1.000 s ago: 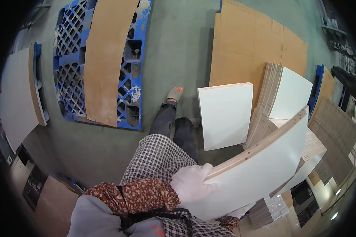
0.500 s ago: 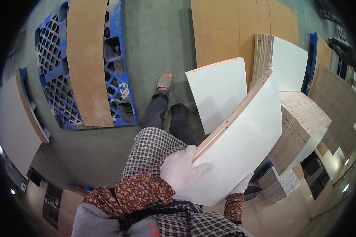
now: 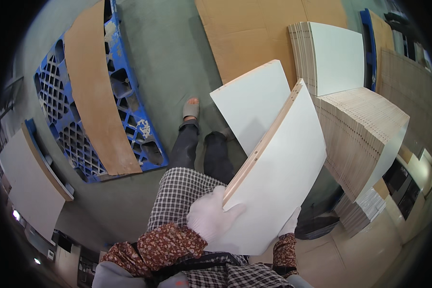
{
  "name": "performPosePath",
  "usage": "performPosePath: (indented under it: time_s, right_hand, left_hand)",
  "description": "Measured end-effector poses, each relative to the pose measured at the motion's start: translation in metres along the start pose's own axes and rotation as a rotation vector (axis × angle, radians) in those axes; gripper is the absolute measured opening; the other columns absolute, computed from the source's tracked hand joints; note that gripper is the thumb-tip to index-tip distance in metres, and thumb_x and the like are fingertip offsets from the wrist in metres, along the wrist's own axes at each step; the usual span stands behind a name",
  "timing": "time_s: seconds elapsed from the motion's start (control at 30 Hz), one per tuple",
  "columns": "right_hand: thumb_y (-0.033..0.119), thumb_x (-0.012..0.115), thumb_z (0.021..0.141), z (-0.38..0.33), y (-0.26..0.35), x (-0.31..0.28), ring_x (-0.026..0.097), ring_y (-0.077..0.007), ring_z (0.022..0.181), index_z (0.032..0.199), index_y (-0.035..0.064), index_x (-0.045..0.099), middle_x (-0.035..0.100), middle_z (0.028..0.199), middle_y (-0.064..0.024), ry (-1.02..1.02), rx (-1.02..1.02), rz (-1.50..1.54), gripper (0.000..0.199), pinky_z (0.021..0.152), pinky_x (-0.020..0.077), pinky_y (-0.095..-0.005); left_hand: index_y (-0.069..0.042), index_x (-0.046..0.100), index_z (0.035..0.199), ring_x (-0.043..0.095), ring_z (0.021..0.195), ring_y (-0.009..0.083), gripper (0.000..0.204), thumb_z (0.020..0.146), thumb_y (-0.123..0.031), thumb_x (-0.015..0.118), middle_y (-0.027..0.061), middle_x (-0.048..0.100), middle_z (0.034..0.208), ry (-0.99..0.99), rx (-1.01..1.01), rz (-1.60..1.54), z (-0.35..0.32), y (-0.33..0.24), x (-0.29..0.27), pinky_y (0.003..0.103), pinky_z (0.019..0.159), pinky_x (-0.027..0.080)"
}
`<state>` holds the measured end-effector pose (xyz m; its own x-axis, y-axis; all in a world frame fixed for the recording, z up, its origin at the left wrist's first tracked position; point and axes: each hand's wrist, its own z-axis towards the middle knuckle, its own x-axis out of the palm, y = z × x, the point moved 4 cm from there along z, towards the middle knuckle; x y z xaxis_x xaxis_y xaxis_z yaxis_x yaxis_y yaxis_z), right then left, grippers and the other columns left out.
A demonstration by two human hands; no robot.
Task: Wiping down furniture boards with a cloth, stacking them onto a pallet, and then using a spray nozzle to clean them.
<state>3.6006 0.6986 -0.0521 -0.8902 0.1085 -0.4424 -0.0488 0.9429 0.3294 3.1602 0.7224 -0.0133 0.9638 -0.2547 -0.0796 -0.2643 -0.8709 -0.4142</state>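
A white flat panel (image 3: 278, 177) with a bare wood edge and small holes along it is tilted in front of my body. Its edge shows a line, so there may be two panels together. In a white glove, my left hand (image 3: 213, 213) grips the near left edge, thumb lying over the white face. My right hand (image 3: 290, 222), also gloved, holds the opposite side low down; its fingers are mostly hidden behind the panel. Just beyond stands another white panel (image 3: 252, 103), partly covered by the held one. I cannot tell what supports it.
To the right, panels stand in a row (image 3: 355, 129), with more upright panels (image 3: 338, 57) behind. Cardboard (image 3: 245, 33) lies ahead. On the left is a blue pallet (image 3: 153, 151) bearing a brown cardboard strip (image 3: 89, 86); farther left, a white-topped stack (image 3: 31, 182).
The view has turned, so the pallet and the row of panels sit differently in it. The held panel has swung a little more upright and leftward in the picture. Both hands keep their grip.
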Motion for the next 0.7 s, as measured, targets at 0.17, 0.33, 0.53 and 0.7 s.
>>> performPosePath:
  time_s: [0.17,0.33,0.53,0.7]
  right_hand:
    - [0.063,0.031,0.107,-0.007,-0.004,0.015,0.064,-0.0288,0.121,0.146,-0.0005,0.052,0.064,0.137,-0.013,-0.076,0.03,0.113,0.078,0.101,0.0535,-0.0386]
    - [0.063,0.03,0.106,0.008,-0.022,0.002,0.065,-0.0281,0.118,0.142,-0.0047,0.054,0.065,0.132,-0.015,-0.022,0.031,0.063,0.081,0.099,0.0545,-0.0388]
    - [0.063,0.031,0.106,-0.004,-0.017,0.018,0.068,-0.0273,0.111,0.137,-0.0069,0.058,0.068,0.127,-0.0155,-0.07,0.089,-0.036,0.082,0.094,0.057,-0.0381]
    - [0.062,0.034,0.106,0.001,-0.04,0.012,0.069,-0.0273,0.109,0.135,-0.0078,0.059,0.07,0.123,-0.0152,-0.049,0.152,0.001,0.08,0.094,0.0571,-0.0379]
  left_hand:
    - [-0.002,0.061,0.106,0.073,0.079,0.0367,0.055,0.086,-0.049,0.077,0.0188,0.071,0.083,0.011,-0.031,0.057,0.004,-0.005,0.01,0.046,0.073,0.057]
    - [-0.002,0.061,0.108,0.073,0.08,0.0379,0.057,0.085,-0.051,0.077,0.0197,0.072,0.084,0.031,-0.09,0.087,0.006,-0.015,0.015,0.047,0.074,0.057]
    - [-0.001,0.06,0.11,0.073,0.085,0.0391,0.058,0.086,-0.051,0.075,0.0213,0.073,0.089,0.085,-0.183,0.138,0.008,-0.016,0.019,0.048,0.078,0.058]
    - [-0.001,0.06,0.11,0.073,0.086,0.039,0.056,0.087,-0.05,0.075,0.0215,0.073,0.09,0.052,-0.169,0.142,0.013,-0.003,0.029,0.048,0.079,0.058]
